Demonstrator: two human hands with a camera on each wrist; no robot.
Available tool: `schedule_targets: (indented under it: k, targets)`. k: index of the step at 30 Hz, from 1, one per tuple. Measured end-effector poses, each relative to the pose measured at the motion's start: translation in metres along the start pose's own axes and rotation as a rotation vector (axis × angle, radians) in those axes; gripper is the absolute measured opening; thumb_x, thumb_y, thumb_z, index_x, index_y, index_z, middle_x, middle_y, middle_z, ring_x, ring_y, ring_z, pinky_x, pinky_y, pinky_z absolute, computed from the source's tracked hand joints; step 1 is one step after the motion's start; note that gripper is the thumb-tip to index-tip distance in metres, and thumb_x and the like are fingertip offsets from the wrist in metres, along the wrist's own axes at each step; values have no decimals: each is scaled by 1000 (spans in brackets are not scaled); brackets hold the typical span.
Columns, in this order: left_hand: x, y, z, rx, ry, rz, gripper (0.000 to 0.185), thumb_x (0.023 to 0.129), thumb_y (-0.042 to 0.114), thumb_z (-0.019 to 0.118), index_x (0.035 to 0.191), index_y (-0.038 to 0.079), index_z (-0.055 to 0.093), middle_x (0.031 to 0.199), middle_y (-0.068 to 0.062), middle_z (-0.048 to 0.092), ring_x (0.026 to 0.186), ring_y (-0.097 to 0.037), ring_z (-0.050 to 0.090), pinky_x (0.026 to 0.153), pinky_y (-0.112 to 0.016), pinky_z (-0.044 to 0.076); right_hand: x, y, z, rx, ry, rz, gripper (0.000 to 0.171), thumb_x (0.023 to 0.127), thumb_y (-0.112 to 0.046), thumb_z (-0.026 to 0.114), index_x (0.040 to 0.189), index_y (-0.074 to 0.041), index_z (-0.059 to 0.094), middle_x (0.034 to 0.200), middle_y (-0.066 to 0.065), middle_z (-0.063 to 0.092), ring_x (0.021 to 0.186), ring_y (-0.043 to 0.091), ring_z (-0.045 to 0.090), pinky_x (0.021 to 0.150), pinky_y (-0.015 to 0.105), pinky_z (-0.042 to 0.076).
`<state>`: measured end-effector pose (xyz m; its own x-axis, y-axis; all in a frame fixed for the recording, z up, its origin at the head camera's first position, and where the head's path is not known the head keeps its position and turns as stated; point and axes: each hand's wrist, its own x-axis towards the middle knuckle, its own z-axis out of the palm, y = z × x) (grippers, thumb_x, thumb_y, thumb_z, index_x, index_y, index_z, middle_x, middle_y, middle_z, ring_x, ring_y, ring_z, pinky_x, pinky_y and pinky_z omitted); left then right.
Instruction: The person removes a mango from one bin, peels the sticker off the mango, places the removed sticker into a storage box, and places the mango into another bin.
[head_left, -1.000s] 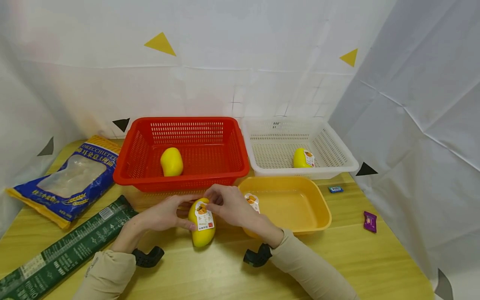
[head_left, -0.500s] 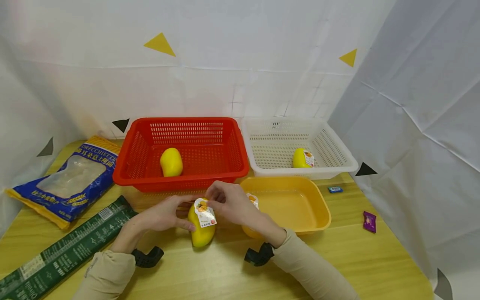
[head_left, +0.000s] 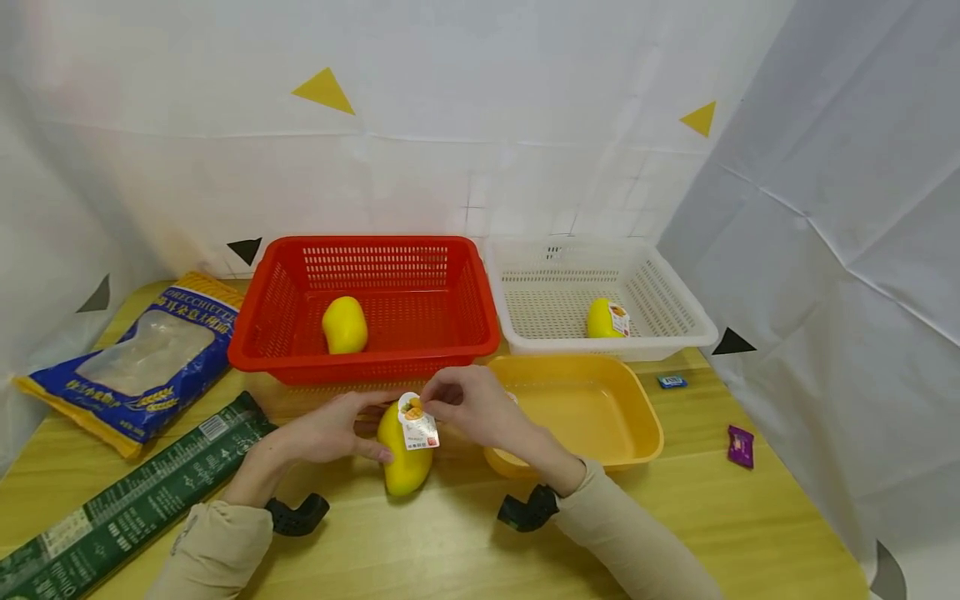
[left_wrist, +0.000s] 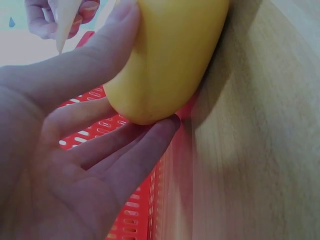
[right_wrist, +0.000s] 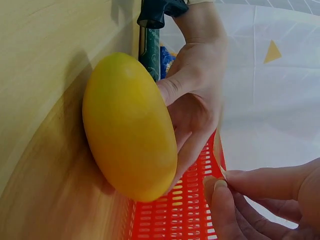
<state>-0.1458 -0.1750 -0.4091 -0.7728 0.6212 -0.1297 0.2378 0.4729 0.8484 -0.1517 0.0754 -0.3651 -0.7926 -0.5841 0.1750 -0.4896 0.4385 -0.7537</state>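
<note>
A yellow mango point(head_left: 407, 477) lies on the table in front of the red basket. My left hand point(head_left: 330, 427) holds it from the left, thumb on the near side and fingers round the far end, as the left wrist view confirms. My right hand point(head_left: 476, 406) pinches a white printed label point(head_left: 420, 427) between thumb and forefinger. In the right wrist view the label point(right_wrist: 218, 152) appears edge-on, standing away from the mango point(right_wrist: 127, 125). Another mango point(head_left: 345, 325) sits in the red basket point(head_left: 367, 365), and a labelled mango point(head_left: 600, 318) in the white basket point(head_left: 678, 329).
A yellow tub point(head_left: 651, 433) stands right of my right hand, a scrap of white label showing at its left end. Blue pasta bag point(head_left: 142, 350) and long green packet point(head_left: 135, 492) lie left. A blue wrapped sweet point(head_left: 672, 381) and a purple one point(head_left: 740, 446) lie right.
My right hand has moved slightly up and right, and the label has come away from the mango's surface with it. My left hand and the mango have stayed in place.
</note>
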Motion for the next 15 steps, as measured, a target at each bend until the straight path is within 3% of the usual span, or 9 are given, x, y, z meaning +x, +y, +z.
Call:
schedule_targets:
  k: [15]
  targets:
    - [0, 1, 0, -10, -7, -36, 85, 83, 32, 82, 153, 7, 40, 150, -14, 49, 134, -38, 50, 111, -55, 41, -3, 4, -19, 57, -63, 60, 9, 83, -2, 79, 92, -5, 75, 88, 4, 73, 75, 7, 68, 70, 20, 57]
